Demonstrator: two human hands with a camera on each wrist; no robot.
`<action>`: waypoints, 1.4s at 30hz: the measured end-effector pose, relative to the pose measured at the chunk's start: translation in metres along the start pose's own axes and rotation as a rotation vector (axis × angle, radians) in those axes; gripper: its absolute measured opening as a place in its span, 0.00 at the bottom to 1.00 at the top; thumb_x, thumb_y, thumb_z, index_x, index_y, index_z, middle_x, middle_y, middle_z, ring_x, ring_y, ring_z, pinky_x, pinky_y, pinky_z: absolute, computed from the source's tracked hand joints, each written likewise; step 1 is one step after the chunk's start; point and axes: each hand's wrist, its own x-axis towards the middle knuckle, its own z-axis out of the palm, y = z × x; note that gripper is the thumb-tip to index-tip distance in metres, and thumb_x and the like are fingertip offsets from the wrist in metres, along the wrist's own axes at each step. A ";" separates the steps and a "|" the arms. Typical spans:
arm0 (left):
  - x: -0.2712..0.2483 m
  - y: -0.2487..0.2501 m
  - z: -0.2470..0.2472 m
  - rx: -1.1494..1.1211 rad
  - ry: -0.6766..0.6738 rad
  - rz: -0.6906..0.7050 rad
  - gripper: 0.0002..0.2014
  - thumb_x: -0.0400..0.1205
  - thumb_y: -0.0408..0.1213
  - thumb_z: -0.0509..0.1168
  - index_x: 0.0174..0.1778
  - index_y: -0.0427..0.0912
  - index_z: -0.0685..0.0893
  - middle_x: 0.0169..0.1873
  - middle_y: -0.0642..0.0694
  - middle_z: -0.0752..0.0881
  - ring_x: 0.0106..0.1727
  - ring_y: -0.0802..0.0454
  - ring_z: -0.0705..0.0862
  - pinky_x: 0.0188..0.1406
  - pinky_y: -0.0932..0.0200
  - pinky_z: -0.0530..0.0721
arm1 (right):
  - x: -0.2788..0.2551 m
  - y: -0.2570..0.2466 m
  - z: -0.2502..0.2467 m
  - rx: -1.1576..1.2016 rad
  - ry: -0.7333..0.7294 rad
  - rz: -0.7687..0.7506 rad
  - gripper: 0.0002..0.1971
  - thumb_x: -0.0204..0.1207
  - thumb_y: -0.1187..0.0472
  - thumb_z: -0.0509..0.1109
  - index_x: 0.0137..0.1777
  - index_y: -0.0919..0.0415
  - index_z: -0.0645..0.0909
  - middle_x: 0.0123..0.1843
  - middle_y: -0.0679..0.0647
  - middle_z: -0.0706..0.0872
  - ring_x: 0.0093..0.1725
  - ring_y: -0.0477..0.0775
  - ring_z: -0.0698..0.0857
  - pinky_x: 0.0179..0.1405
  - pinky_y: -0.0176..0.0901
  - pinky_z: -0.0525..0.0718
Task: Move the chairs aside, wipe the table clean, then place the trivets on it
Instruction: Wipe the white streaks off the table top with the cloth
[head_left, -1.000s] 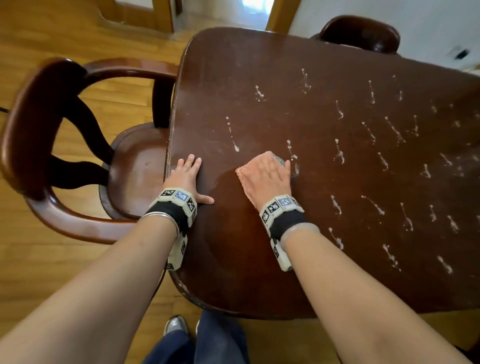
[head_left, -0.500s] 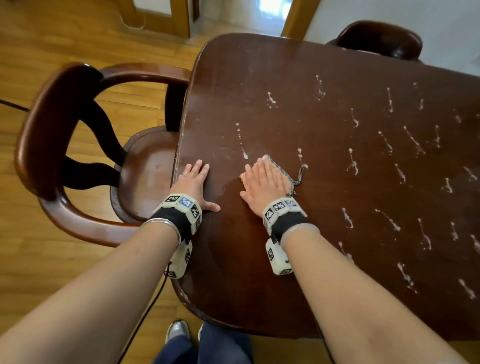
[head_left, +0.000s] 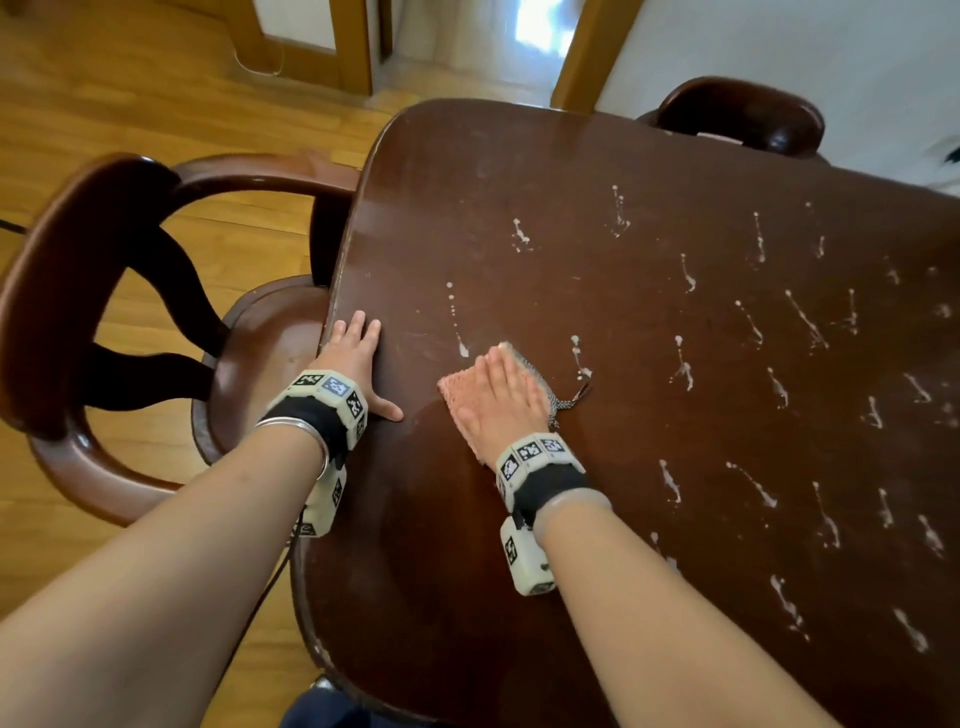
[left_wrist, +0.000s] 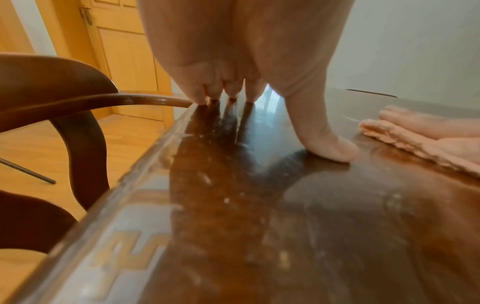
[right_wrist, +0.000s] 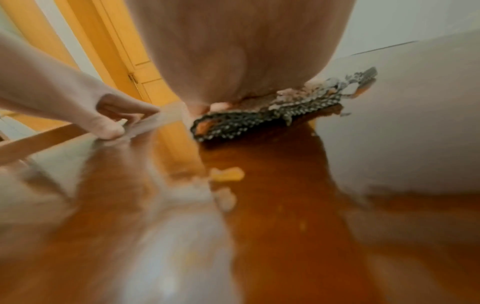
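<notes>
The dark wooden table (head_left: 649, 426) is streaked with several white smears (head_left: 802, 317). My right hand (head_left: 501, 397) lies flat with straight fingers on a pink cloth (head_left: 457, 400), whose grey mesh edge (head_left: 558, 402) sticks out to the right; the wrist view shows that cloth (right_wrist: 262, 117) pressed under the palm. My left hand (head_left: 356, 348) rests flat on the table's left edge, fingers straight (left_wrist: 228, 92) and thumb (left_wrist: 330, 148) spread. One dark wooden armchair (head_left: 130, 312) stands tucked against the left side. No trivets are in view.
A second dark chair (head_left: 743, 114) stands at the table's far end by the white wall. Wooden floor (head_left: 130, 93) and a doorway (head_left: 540, 31) lie beyond the left chair. A damp wiped patch (head_left: 467, 519) sits near my right wrist.
My right hand has slid the cloth slightly back and forth near the table's left part; more pink cloth shows left of the hand now. The left hand has stayed put.
</notes>
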 end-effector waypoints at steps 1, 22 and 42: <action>0.000 0.001 -0.001 0.009 -0.007 -0.001 0.65 0.64 0.57 0.79 0.83 0.42 0.38 0.83 0.44 0.37 0.84 0.42 0.38 0.81 0.47 0.48 | -0.006 0.000 0.003 -0.010 -0.005 -0.035 0.36 0.86 0.44 0.47 0.84 0.57 0.32 0.84 0.52 0.29 0.83 0.52 0.31 0.82 0.50 0.33; 0.025 -0.013 -0.021 -0.003 -0.001 0.119 0.65 0.64 0.60 0.77 0.83 0.42 0.36 0.83 0.44 0.35 0.84 0.45 0.37 0.81 0.52 0.45 | 0.059 -0.010 -0.038 0.048 0.008 -0.015 0.29 0.88 0.53 0.43 0.85 0.53 0.36 0.86 0.49 0.33 0.84 0.48 0.33 0.83 0.46 0.37; 0.023 -0.027 -0.019 0.011 -0.023 0.222 0.63 0.68 0.58 0.75 0.82 0.38 0.36 0.82 0.41 0.34 0.83 0.43 0.35 0.81 0.50 0.42 | 0.068 -0.084 -0.030 0.067 0.019 0.053 0.31 0.88 0.49 0.44 0.84 0.48 0.31 0.84 0.49 0.27 0.82 0.51 0.27 0.81 0.53 0.31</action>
